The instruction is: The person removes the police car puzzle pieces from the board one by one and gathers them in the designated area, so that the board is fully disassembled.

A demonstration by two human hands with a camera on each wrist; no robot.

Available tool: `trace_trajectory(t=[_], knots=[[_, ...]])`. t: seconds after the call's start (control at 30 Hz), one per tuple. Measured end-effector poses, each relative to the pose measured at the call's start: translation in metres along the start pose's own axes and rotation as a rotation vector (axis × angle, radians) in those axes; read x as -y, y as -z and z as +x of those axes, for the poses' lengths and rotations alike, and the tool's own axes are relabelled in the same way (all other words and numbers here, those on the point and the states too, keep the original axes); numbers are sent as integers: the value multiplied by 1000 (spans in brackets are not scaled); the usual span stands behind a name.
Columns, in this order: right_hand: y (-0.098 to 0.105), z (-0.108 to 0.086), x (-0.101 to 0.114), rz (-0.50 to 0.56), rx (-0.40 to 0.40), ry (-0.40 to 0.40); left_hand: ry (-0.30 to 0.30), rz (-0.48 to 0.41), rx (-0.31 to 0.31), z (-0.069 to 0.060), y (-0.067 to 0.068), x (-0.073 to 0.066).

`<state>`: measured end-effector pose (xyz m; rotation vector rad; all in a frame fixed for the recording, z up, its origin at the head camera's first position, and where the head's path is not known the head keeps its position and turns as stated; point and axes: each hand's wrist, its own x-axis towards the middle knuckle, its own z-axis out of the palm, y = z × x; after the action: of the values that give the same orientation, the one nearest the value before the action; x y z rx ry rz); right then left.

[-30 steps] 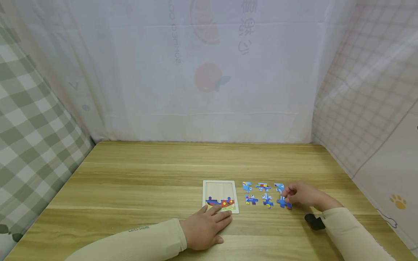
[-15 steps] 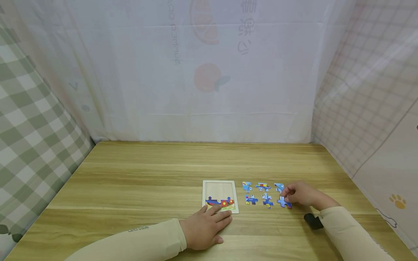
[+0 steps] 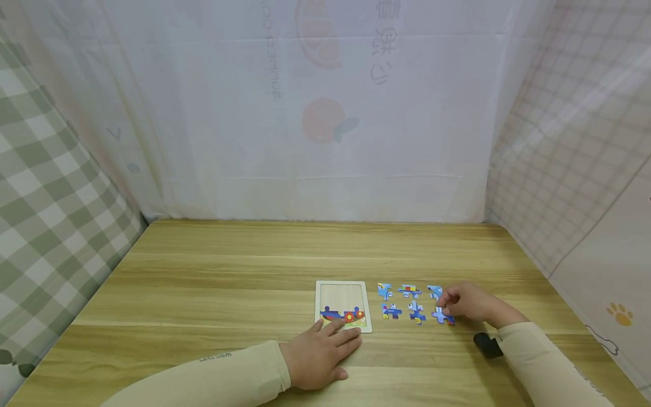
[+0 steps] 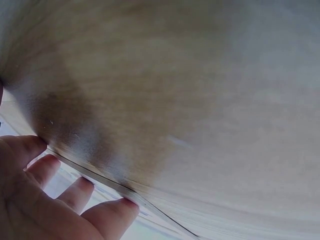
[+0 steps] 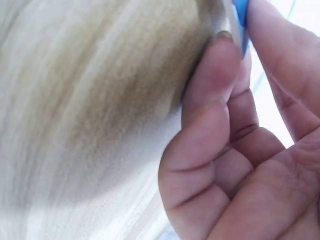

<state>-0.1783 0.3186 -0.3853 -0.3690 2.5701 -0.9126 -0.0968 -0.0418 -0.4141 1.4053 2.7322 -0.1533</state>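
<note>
The left hand (image 3: 320,353) rests with spread fingers over the near edge of a pale wooden puzzle frame (image 3: 342,283). Joined red and blue pieces (image 3: 351,316) fill the lower part of that frame; some of the picture is under the fingers. To the right lie loose puzzle pieces in two rows. The right hand (image 3: 468,302) has thumb and finger on the lower right blue puzzle piece (image 3: 442,316). In the right wrist view, the blue-faced edge of this puzzle piece (image 5: 240,20) shows between thumb and fingertip; most of it is out of view.
Just above the held piece lies a light-blue piece (image 3: 434,291), partly behind the fingers. Further left are the other loose pieces (image 3: 391,311). The wooden table (image 3: 229,271) has hanging cloths (image 3: 229,141) at its back and sides. A black object (image 3: 488,345) is at the right wrist.
The lower right piece has shifted slightly under the right fingers, and the right forearm has moved a little left. The left hand stays in place.
</note>
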Motion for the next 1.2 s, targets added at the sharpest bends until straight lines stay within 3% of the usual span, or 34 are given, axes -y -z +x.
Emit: trace_trajectory(t=[0.33, 1.2], knots=[[-2, 0, 2, -21, -31, -30, -2, 10, -3, -1, 1, 0], [-6, 0, 9, -159, -80, 28, -17, 53, -19, -2, 3, 0]])
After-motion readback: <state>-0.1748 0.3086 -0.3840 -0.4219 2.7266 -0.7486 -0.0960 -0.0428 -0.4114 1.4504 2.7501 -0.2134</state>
